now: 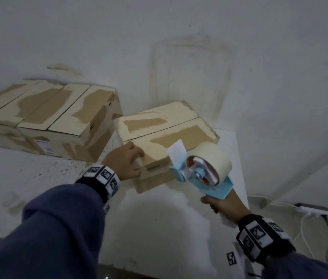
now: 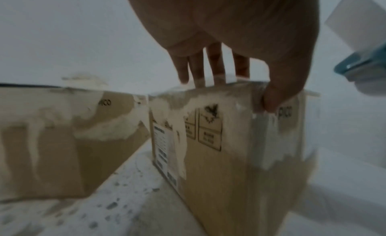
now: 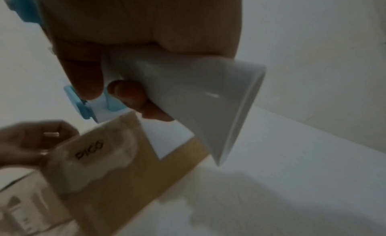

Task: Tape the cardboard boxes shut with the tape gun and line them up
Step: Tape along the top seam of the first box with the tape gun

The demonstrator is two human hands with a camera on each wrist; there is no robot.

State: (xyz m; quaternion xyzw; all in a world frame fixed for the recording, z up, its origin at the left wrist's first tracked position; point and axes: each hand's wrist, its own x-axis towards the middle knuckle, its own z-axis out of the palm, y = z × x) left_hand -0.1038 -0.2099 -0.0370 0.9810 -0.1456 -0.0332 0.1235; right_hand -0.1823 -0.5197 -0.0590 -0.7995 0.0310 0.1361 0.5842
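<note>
A taped-over cardboard box (image 1: 165,133) lies mid-table with its top flaps down. My left hand (image 1: 136,160) grips its near left corner, fingers (image 2: 198,69) over the top edge and thumb on the side face. The same box (image 2: 229,148) fills the left wrist view, printed with handling symbols. My right hand (image 1: 217,204) holds the white handle of the blue tape gun (image 1: 203,168), which carries a cream tape roll and hovers over the box's near right corner. The right wrist view has my fingers (image 3: 87,77) wrapped round that handle (image 3: 188,91).
Two more cardboard boxes (image 1: 48,115) stand side by side against the white wall at the left. The white table (image 1: 169,228) ends at the right. On the floor beyond it lie a power strip (image 1: 314,210) and cables.
</note>
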